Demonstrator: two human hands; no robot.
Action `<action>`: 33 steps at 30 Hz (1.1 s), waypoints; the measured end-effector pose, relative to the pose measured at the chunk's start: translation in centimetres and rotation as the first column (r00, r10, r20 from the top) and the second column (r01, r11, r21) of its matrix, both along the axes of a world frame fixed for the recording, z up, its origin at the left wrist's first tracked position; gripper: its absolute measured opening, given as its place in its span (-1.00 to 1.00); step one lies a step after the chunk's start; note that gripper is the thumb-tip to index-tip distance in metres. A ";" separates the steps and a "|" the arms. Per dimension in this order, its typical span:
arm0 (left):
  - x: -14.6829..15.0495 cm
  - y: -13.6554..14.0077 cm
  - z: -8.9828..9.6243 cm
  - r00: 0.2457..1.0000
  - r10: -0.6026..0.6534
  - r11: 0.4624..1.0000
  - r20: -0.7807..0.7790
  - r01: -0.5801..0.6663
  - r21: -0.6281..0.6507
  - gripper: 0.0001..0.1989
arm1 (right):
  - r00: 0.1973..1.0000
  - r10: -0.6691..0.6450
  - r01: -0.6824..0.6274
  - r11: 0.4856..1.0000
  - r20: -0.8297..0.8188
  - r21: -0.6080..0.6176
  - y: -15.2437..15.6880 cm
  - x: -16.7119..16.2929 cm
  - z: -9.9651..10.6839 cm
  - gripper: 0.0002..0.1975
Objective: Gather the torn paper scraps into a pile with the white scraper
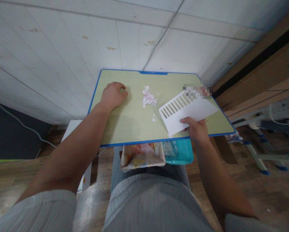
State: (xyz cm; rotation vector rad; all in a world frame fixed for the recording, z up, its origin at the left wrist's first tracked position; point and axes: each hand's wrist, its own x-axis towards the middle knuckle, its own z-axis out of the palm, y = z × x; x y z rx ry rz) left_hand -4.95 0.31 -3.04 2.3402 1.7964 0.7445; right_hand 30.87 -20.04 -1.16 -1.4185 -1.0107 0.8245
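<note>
My left hand point(113, 95) rests on the left part of the pale green tabletop point(125, 125), its fingers loosely bent and the thumb apart, with nothing visible in it. A small heap of torn paper scraps point(148, 98) lies to the right of that hand, not touching it. My right hand point(195, 129) is closed on the lower edge of a white card with a row of slots point(183, 112), thumb on top and fingers underneath. The card is tilted over the right part of the tabletop. Its far corner is hidden by a blurred patch.
Below the front edge sit a cloth-lined basket point(143, 166) and a turquoise plastic bin point(186, 153). A white panelled wall point(86, 42) stands behind the table, with a cable running down it. Large cardboard boxes point(262, 74) stand to the right.
</note>
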 end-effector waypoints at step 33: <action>0.3 0.2 -0.4 0.999 0.026 0.999 0.040 -0.027 0.029 -0.67 | 0.992 0.062 -0.067 0.997 0.111 0.048 0.8 -1.2 0.0 -0.65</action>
